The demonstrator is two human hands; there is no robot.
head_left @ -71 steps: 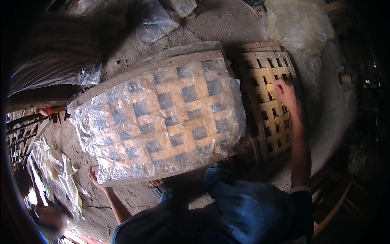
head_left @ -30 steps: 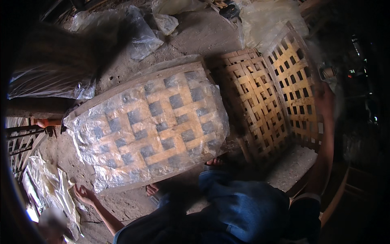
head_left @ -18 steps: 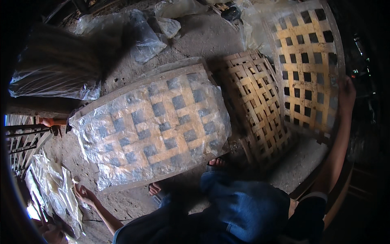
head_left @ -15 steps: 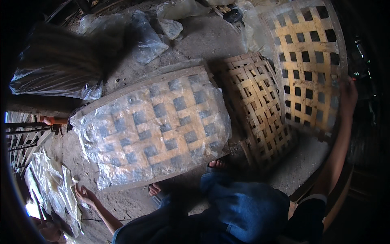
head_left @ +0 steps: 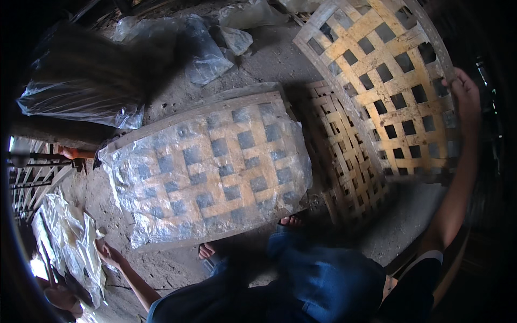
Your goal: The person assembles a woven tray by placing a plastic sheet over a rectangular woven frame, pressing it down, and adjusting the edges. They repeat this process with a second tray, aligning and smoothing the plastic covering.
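My right hand [head_left: 464, 91] is closed round the wooden edge of a woven bamboo panel [head_left: 401, 59] and holds it tilted up at the right. Beneath and beside it lies another woven bamboo panel [head_left: 344, 142], partly covered. In front of my feet is a framed lattice panel [head_left: 221, 126] with clear, wrinkled plastic [head_left: 161, 188] over it. My left hand [head_left: 110, 255] is low at the left, its fingers curled at the edge of a crumpled pale plastic sheet [head_left: 67, 231]; the fingertips are partly hidden.
More clear plastic [head_left: 207, 56] lies on the dirt floor at the back. A dark plastic-wrapped bundle [head_left: 81, 81] stands at the far left above a wooden beam [head_left: 59, 131]. Slatted wood [head_left: 35, 180] lines the left side. My feet [head_left: 207, 250] are close to the covered panel's near edge.
The bamboo panel in my right hand has swung, its top going left and nearer, so it covers more of the panel beneath. My right hand has risen slightly. My left hand barely moved.
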